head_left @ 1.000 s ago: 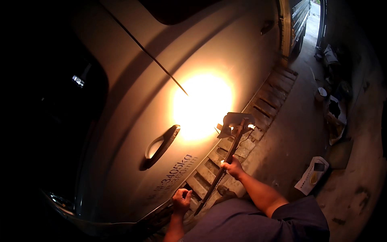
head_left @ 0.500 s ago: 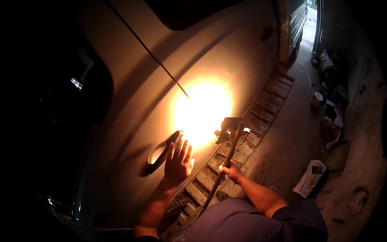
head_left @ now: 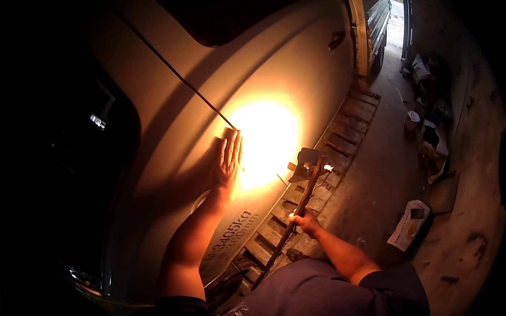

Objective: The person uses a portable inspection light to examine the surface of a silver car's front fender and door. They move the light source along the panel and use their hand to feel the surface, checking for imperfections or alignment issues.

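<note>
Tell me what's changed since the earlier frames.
The left hand rose from low and curled to fingers extended at the left edge of the bright patch on the vehicle's side; contact is unclear. Nothing was visibly grasped or released. The right hand still grips the pole, and the bright patch remains lit.

A slatted platform point(head_left: 365, 109) runs across the concrete floor point(head_left: 363, 195) toward the upper right, where a bright doorway point(head_left: 396, 31) stands. Right of the platform, well apart from it, is a small bucket point(head_left: 411, 122). Just beside the bucket lies a pale bag point(head_left: 437, 159) with a dark opening, and above them a whitish bundle point(head_left: 420, 69). Nearer, a white packet point(head_left: 405, 234) with a yellow patch lies near a dark flat sheet point(head_left: 443, 196).
</note>
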`<action>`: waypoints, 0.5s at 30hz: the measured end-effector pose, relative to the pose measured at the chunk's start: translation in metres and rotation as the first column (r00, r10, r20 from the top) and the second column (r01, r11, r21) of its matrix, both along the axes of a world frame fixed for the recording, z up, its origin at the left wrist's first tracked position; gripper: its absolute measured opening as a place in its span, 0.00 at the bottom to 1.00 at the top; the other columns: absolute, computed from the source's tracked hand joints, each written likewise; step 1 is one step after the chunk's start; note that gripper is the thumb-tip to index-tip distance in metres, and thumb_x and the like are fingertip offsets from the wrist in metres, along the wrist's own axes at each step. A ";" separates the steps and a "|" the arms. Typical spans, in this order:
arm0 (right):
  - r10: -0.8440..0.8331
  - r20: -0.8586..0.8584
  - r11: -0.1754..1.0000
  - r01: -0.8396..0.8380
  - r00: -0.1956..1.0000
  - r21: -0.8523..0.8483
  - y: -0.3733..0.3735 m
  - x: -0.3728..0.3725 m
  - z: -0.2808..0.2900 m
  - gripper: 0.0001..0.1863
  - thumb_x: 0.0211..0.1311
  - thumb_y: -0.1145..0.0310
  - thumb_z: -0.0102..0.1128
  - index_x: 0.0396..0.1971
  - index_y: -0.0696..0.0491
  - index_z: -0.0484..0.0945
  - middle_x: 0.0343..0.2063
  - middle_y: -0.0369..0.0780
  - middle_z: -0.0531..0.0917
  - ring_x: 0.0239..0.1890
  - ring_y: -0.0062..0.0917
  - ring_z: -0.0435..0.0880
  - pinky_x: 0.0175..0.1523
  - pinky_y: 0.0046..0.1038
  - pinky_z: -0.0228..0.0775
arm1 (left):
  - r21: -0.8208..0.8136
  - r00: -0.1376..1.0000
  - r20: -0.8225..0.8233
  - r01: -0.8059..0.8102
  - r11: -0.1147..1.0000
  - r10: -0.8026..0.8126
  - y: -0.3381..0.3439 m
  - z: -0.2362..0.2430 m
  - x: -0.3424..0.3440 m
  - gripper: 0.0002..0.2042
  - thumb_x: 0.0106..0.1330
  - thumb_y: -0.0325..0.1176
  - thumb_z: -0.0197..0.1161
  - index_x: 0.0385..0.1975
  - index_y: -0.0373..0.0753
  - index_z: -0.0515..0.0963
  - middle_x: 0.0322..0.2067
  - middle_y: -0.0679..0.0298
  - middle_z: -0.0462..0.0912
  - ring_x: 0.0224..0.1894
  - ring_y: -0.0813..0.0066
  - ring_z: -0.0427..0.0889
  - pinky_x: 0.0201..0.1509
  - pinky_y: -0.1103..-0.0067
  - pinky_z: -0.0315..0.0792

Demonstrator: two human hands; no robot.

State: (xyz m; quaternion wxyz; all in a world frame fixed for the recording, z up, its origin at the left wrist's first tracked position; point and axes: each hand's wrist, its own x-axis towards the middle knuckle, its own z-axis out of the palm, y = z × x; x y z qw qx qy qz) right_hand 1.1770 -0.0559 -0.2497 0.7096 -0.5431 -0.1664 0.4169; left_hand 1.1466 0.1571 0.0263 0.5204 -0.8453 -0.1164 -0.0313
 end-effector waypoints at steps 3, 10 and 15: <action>-0.001 -0.007 1.000 0.001 1.000 0.015 -0.001 0.001 -0.001 0.12 0.54 0.71 0.67 0.36 0.55 0.74 0.30 0.35 0.79 0.33 0.22 0.79 0.40 0.27 0.74 | 0.115 0.999 -0.031 -0.006 0.993 0.009 0.001 -0.006 0.000 0.42 0.63 0.57 0.51 0.70 0.33 0.51 0.74 0.58 0.44 0.76 0.63 0.39 0.77 0.64 0.29; 0.017 -0.008 1.000 -0.017 1.000 0.006 0.001 0.002 0.003 0.12 0.54 0.72 0.66 0.35 0.55 0.73 0.29 0.35 0.79 0.32 0.22 0.80 0.39 0.27 0.74 | 0.324 0.987 -0.137 -0.031 0.945 0.080 0.001 -0.023 -0.006 0.31 0.71 0.44 0.40 0.71 0.37 0.52 0.74 0.60 0.44 0.76 0.60 0.38 0.77 0.61 0.27; 0.032 0.016 1.000 -0.031 0.999 -0.002 -0.001 0.006 0.003 0.12 0.53 0.73 0.66 0.35 0.54 0.72 0.29 0.35 0.78 0.32 0.22 0.80 0.38 0.28 0.75 | 0.337 0.988 -0.113 -0.063 0.939 0.106 -0.001 -0.034 0.001 0.29 0.71 0.44 0.40 0.70 0.38 0.55 0.73 0.58 0.45 0.76 0.57 0.40 0.77 0.60 0.30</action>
